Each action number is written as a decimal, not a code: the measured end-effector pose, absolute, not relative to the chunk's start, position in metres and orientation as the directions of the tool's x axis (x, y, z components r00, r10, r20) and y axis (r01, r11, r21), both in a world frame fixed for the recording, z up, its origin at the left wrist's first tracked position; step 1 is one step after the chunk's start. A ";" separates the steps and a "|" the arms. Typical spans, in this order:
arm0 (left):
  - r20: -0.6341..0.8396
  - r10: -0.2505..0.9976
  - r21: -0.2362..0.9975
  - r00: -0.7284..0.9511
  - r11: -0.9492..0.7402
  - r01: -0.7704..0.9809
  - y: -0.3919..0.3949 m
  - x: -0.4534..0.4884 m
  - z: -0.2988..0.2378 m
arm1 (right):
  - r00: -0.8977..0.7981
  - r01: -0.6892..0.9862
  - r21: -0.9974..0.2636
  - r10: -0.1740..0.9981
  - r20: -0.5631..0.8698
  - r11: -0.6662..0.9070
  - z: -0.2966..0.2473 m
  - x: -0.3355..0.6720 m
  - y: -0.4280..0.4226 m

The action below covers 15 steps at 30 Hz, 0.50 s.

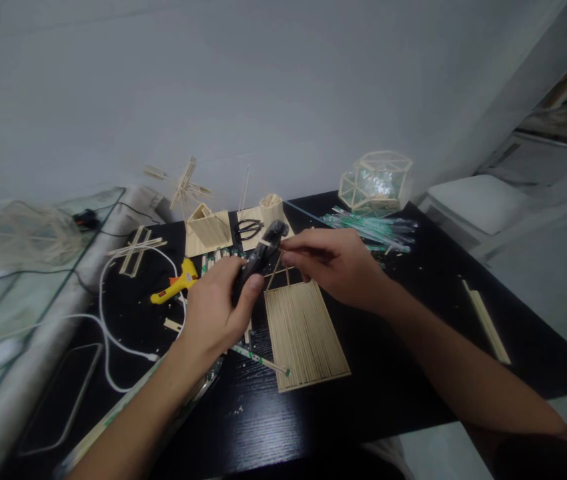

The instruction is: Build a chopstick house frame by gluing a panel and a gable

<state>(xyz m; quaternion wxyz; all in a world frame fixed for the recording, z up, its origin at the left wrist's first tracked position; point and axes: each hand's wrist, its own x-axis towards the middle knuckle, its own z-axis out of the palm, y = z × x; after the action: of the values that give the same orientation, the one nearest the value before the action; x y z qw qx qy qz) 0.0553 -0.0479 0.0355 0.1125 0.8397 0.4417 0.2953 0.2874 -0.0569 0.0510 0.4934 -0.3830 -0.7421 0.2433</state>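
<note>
My left hand [221,293] is wrapped round a black pliers-like hand tool [258,257], its head pointing up and to the right. Close to that head, my right hand [333,263] pinches a thin wooden stick, mostly hidden by the fingers. A pale bit of wood [264,243] shows across the tool's jaws. Below both hands lies a flat panel of wooden sticks [306,333] joined side by side, with thin sticks rising in a point from its far edge. One stick with a green-marked wrapper [261,361] overlaps the panel's left side.
A yellow glue gun [176,283] with a white cable lies on the left. Behind stand a stick windmill model [208,227], black scissors [248,229] and a round stick cup [271,208]. Wrapped sticks [371,227] and a faceted frame [378,180] are at the back right.
</note>
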 end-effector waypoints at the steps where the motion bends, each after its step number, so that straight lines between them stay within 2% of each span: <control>1: 0.398 0.809 0.450 0.434 -0.584 0.676 -0.048 0.055 0.035 | -0.218 0.325 -0.744 0.811 0.543 0.584 0.051 0.287 -0.057; 15: 0.429 0.793 0.434 0.433 -0.601 0.671 -0.048 0.054 0.035 | -0.185 0.277 -0.771 0.819 0.543 0.574 0.049 0.284 -0.057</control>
<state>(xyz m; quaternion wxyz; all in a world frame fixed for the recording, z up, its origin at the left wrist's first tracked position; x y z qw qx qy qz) 0.0540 -0.0483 0.0353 0.0995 0.8405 0.4354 0.3067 0.2839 -0.0573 0.0492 0.5137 -0.3786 -0.7233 0.2638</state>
